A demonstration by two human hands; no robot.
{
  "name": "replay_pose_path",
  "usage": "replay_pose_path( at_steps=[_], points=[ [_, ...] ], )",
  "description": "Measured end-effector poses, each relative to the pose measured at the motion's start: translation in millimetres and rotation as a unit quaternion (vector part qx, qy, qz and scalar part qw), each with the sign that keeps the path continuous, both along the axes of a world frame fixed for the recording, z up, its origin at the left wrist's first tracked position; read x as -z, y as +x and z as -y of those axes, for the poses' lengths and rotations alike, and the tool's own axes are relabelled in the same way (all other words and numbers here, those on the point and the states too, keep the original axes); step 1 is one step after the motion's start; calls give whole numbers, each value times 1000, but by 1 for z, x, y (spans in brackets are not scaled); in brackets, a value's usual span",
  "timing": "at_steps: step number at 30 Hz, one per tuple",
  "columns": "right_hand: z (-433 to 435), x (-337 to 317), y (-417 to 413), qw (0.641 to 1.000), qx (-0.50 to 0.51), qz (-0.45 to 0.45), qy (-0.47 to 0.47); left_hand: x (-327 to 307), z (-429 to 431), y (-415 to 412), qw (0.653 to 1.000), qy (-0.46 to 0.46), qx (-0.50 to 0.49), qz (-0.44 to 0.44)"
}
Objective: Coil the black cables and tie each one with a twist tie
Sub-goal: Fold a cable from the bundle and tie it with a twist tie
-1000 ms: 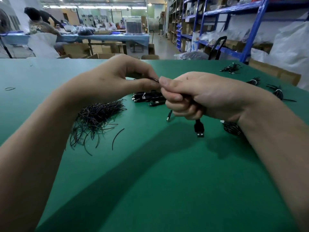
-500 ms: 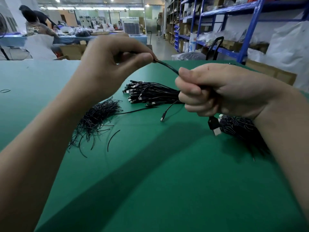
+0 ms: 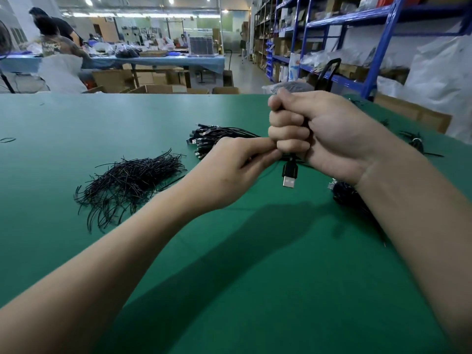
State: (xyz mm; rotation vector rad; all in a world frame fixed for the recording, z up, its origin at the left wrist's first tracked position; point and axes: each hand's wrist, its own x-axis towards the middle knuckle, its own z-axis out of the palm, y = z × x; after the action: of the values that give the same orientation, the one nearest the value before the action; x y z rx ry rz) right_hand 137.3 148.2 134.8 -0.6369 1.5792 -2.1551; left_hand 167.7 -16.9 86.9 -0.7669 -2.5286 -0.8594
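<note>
My right hand [image 3: 316, 135] is a fist held upright above the green table [image 3: 229, 277], gripping a black cable whose USB plug [image 3: 289, 175] hangs out below the little finger. My left hand [image 3: 229, 172] sits just below and left of that fist, its fingertips pinching the cable's thin strand next to the plug. The rest of the cable is hidden inside the fist. A bundle of loose black cables [image 3: 212, 136] lies behind my left hand. A heap of black twist ties [image 3: 127, 182] lies to the left.
A dark pile of cables [image 3: 350, 198] lies under my right wrist, and small tied coils [image 3: 416, 144] sit at the table's far right. Blue shelving [image 3: 383, 47] stands behind on the right. A person [image 3: 55, 44] works at another table far back left.
My left hand dropped from a raised position, where it held the cable stretched taut, down to just under my right fist. My right fist turned upright and the USB plug now hangs below it.
</note>
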Motion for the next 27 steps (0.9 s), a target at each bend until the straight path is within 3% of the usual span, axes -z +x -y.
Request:
replay_pose_path(
  at_steps=[4, 7, 10, 12, 14, 16, 18, 20, 27],
  points=[
    [4, 11, -7, 983, 143, -83, 76, -4, 2, 0, 995, -100, -10, -19],
    [3, 16, -11, 949, 222, -164, 151, -9, 3, 1, 985, -160, -36, -51],
    [4, 17, -10, 906, 235, -254, 245, -23, 9, 3, 977, -184, -60, -88],
    [5, 18, -7, 868, 226, -320, 304, -34, 16, 6, 977, -160, -51, -128],
    [8, 19, -3, 856, 184, -365, 317, -45, 24, 10, 977, -115, -50, -174],
    [9, 18, 2, 887, 113, -352, 275, -54, 32, 14, 976, -74, -63, -197],
    [8, 15, 4, 941, 29, -272, 198, -57, 39, 15, 980, -23, -56, -188],
    [6, 11, 6, 968, -50, -201, 142, -56, 41, 14, 985, 38, -36, -166],
    [-6, 6, 14, 962, -221, -121, 103, -44, 36, 3, 975, 177, -1, -134]
  ],
)
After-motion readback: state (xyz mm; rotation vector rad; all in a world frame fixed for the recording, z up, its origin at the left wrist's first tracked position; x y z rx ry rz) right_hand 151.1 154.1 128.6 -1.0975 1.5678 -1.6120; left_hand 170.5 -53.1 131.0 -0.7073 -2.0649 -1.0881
